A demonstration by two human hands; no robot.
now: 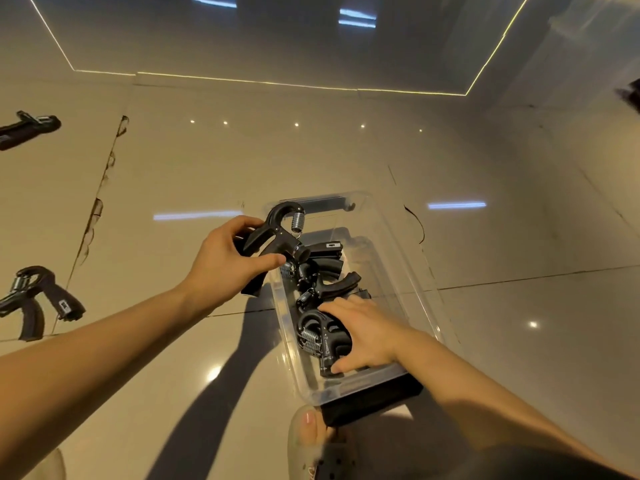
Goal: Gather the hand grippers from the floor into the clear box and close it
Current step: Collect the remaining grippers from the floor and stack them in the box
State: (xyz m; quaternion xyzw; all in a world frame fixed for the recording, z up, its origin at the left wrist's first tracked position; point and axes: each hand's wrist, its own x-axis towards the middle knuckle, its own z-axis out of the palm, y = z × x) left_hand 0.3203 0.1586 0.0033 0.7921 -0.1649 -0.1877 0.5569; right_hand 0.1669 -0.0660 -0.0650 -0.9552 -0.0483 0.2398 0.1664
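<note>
Left grip (225,261) holds a black hand gripper (280,233) over the clear box (391,268) at its ten o'clock rim; right grip (363,337) rests spread-fingered on the piled grippers (322,271) inside. At nine o'clock, well apart, a loose gripper (27,128) and another gripper (38,299) lie on the glossy tiled floor (519,237).

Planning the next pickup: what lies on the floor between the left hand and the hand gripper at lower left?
Head view: only bare tile with a dark-stained joint between left hand and that hand gripper.
</note>
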